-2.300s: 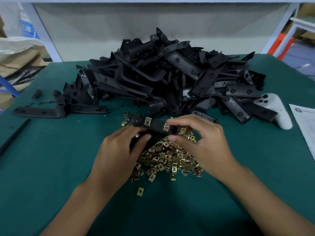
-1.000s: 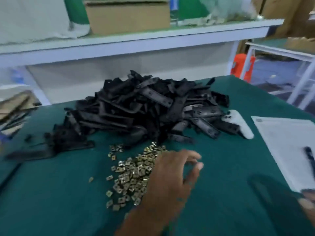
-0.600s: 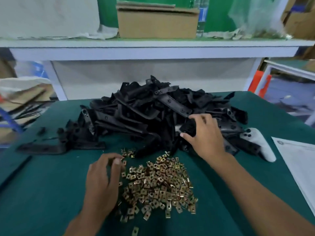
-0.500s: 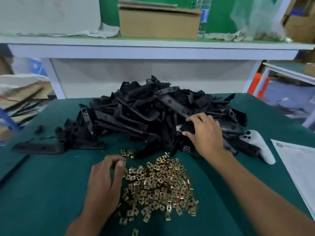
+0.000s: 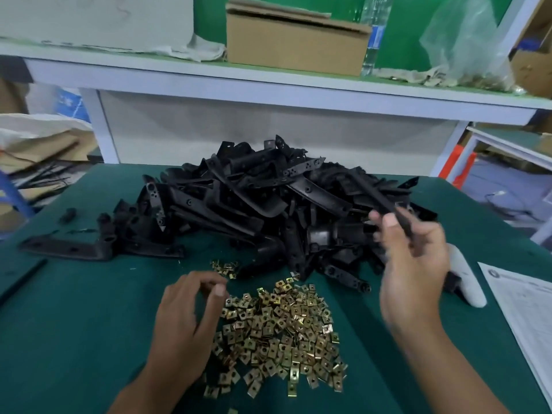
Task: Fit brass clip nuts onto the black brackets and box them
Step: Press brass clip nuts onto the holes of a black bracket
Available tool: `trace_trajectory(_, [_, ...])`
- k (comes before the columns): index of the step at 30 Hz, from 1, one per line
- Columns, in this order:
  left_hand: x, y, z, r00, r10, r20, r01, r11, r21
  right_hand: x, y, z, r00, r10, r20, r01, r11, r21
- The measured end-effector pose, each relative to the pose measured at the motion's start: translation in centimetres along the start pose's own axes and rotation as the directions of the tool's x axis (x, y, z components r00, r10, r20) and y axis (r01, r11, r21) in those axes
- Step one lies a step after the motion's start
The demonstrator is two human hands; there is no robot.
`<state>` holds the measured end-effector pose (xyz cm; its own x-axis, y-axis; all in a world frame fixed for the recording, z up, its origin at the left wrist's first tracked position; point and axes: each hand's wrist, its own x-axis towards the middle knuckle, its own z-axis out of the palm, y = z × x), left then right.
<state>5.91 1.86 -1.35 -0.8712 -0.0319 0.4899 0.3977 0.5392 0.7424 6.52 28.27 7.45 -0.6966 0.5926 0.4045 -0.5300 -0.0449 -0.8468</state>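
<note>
**Fresh bracket in hand, nut not yet fitted**

Right of centre, the right hand [image 5: 413,264] pinches a black bracket [image 5: 385,198], blurred, above the bracket pile [image 5: 254,201]. Lower centre, the left hand [image 5: 185,321] curls over the brass clip nuts [image 5: 283,330]; whether it holds one I cannot tell. Most brackets look unfitted; boxing remains.

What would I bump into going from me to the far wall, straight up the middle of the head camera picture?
Heap of small brass clip nuts → big pile of black plastic brackets → white shelf edge → brown cardboard box.
</note>
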Motion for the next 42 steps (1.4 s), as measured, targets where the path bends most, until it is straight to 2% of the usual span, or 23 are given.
trace_trajectory(1, [-0.1,0.5,0.0,1.000,-0.008,0.029,0.010,0.998,-0.062,-1.6,-0.1,0.5,0.981,0.182,0.064,-0.189,0.973,0.135])
trace_trajectory(2, [-0.1,0.9,0.0,0.998,-0.021,0.067,0.030,0.992,-0.127,-3.3,-0.2,0.9,0.928,0.338,0.158,-0.367,0.906,0.212])
trace_trajectory(4, [-0.4,1.7,-0.1,0.989,-0.077,0.129,0.109,0.958,-0.267,-6.4,0.1,1.5,0.757,0.553,0.347,-0.640,0.735,0.224])
trace_trajectory(5, [-0.5,1.9,-0.2,0.988,-0.110,0.109,0.140,0.934,-0.328,-7.7,0.4,1.8,0.665,0.615,0.424,-0.732,0.650,0.206])
trace_trajectory(7, [-0.4,1.8,-0.4,0.976,-0.220,0.001,0.200,0.888,-0.414,-9.3,1.1,2.1,0.515,0.686,0.514,-0.839,0.526,0.140])
trace_trajectory(8, [0.0,1.5,-0.6,0.959,-0.284,-0.020,0.241,0.847,-0.474,-9.4,1.3,2.2,0.463,0.701,0.542,-0.849,0.526,0.046])
trace_trajectory(9, [0.3,1.2,-0.9,0.939,-0.344,-0.003,0.282,0.776,-0.564,-9.1,1.5,2.2,0.432,0.705,0.562,-0.808,0.580,-0.106])
trace_trajectory(10, [0.6,0.9,-1.1,0.925,-0.380,0.025,0.300,0.686,-0.663,-8.6,1.8,2.0,0.428,0.702,0.570,-0.699,0.657,-0.284])
trace_trajectory(12, [1.3,0.3,-1.1,0.909,-0.402,0.108,0.306,0.467,-0.830,-7.0,2.4,1.5,0.501,0.629,0.595,-0.282,0.768,-0.575])
trace_trajectory(13, [1.5,0.1,-1.1,0.907,-0.398,0.138,0.310,0.410,-0.858,-6.3,2.9,1.1,0.532,0.561,0.633,-0.010,0.753,-0.658])
trace_trajectory(14, [1.6,-0.1,-1.0,0.912,-0.382,0.146,0.313,0.421,-0.851,-5.8,3.5,0.8,0.528,0.504,0.684,0.243,0.682,-0.690])
trace_trajectory(15, [1.6,-0.3,-0.8,0.916,-0.372,0.149,0.321,0.459,-0.829,-5.7,4.1,0.6,0.492,0.476,0.729,0.421,0.603,-0.677])
trace_trajectory(17, [1.4,-0.7,-0.4,0.916,-0.369,0.155,0.336,0.498,-0.800,-6.2,5.1,0.4,0.430,0.434,0.791,0.557,0.562,-0.611])
trace_trajectory(20, [1.1,-1.1,0.0,0.924,-0.336,0.179,0.339,0.511,-0.789,-7.1,5.8,0.2,0.440,0.313,0.842,0.618,0.574,-0.537])
trace_trajectory(24, [0.7,-1.1,0.2,0.927,-0.303,0.220,0.360,0.556,-0.749,-7.1,5.8,0.4,0.474,0.203,0.857,0.646,0.580,-0.495])
trace_trajectory(26, [0.6,-0.8,0.2,0.931,-0.291,0.220,0.356,0.598,-0.717,-7.2,5.8,0.4,0.508,0.202,0.837,0.590,0.627,-0.509])
trace_trajectory(29, [0.4,-0.1,0.2,0.952,-0.227,0.203,0.304,0.671,-0.676,-6.9,5.8,0.1,0.648,0.245,0.721,0.352,0.744,-0.568])
trace_trajectory(31, [0.3,0.4,0.4,0.960,-0.170,0.221,0.274,0.723,-0.634,-6.4,5.8,-0.2,0.699,0.289,0.654,0.185,0.811,-0.556])
trace_trajectory(35, [0.1,1.1,0.7,0.946,-0.136,0.294,0.298,0.723,-0.623,-5.4,5.5,-0.3,0.727,0.382,0.571,-0.086,0.875,-0.476])
trace_trajectory(39, [0.1,1.4,0.9,0.915,-0.156,0.372,0.383,0.624,-0.681,-5.0,5.3,-0.3,0.720,0.357,0.595,-0.141,0.915,-0.377])
trace_trajectory(42, [-0.3,1.5,1.1,0.904,-0.130,0.408,0.391,0.637,-0.664,-5.2,5.3,-0.3,0.696,0.369,0.616,-0.215,0.925,-0.312])
